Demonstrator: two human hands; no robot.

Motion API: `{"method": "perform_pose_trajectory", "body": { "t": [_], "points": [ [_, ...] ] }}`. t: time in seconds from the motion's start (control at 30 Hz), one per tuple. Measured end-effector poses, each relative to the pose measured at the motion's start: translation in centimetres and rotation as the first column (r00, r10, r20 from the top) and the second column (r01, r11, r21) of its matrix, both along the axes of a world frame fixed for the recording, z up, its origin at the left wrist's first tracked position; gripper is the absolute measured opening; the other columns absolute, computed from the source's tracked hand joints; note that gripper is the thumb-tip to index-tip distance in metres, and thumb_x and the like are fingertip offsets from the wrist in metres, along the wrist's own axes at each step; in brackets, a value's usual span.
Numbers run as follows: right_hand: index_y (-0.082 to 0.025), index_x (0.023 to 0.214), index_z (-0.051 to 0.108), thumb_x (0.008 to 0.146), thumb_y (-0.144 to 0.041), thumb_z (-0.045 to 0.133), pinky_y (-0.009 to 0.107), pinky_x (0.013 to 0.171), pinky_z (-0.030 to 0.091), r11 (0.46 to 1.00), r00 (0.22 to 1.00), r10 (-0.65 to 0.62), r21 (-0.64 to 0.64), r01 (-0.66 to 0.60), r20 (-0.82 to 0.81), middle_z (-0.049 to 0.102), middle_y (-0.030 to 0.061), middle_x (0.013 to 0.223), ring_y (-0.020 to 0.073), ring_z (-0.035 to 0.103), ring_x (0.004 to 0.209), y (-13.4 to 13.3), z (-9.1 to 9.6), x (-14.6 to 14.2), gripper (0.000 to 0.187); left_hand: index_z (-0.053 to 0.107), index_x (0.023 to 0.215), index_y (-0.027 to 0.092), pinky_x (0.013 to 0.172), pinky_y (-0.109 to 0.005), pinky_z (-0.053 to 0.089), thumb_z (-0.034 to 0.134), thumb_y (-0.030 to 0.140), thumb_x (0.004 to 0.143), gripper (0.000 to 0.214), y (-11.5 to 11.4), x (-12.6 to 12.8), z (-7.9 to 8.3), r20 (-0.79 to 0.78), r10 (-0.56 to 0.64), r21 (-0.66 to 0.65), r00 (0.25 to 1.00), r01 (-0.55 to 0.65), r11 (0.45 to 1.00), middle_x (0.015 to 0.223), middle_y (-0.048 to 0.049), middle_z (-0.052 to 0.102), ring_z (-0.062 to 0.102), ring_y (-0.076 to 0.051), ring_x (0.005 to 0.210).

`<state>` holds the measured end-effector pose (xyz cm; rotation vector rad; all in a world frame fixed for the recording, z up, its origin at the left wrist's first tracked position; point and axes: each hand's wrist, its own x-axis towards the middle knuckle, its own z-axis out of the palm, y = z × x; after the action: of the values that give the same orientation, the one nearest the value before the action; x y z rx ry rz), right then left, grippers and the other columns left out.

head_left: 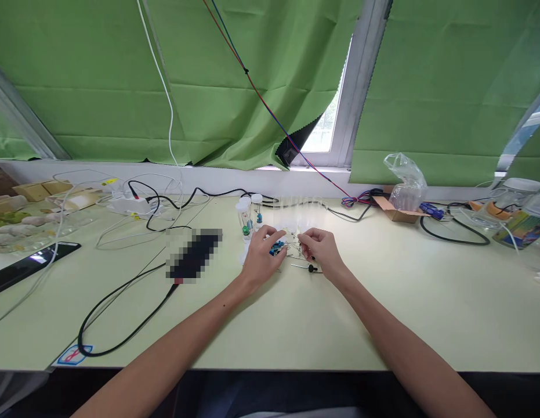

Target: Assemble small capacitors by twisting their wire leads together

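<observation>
Blue pieces near left hand and right hand, grips unclear; red-scrawled sticker illegible.

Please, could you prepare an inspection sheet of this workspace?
Surface: pale yellow-green tabletop, seam at left.
Work things: small blue pieces; black round piece with thin metal pin; clear white-capped tubes.
Clutter: long glossy black slab at left; brown cardboard box at right.
Hands: left hand beside the blue pieces; right hand fingers pinched, grasp unclear.
Cables: looped black cable at blurred dark device; red-and-blue wires crossing curtains.
Surroundings: green fabric curtains, partly uncovered window.
</observation>
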<state>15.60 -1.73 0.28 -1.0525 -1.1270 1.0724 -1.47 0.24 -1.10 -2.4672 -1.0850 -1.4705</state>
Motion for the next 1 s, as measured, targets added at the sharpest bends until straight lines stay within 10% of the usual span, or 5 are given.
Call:
{"method": "perform_pose_trajectory", "body": {
  "t": [1.0],
  "points": [
    [-0.019,0.07,0.057,0.075,-0.051,0.07,0.021,0.035,0.034,0.997,0.999,0.042,0.072,-0.042,-0.009,0.055,-0.0041,0.052,0.0082,0.046,0.039,-0.22,0.11,-0.45,0.035,0.066,0.11,0.022,0.078,-0.032,0.051,0.064,0.019,0.083,0.027,0.04,0.07,0.21,0.049,0.007,-0.024,0.999,-0.006,1.0,0.095,-0.0047,0.059,0.06,-0.017,0.086]
  ]
}}
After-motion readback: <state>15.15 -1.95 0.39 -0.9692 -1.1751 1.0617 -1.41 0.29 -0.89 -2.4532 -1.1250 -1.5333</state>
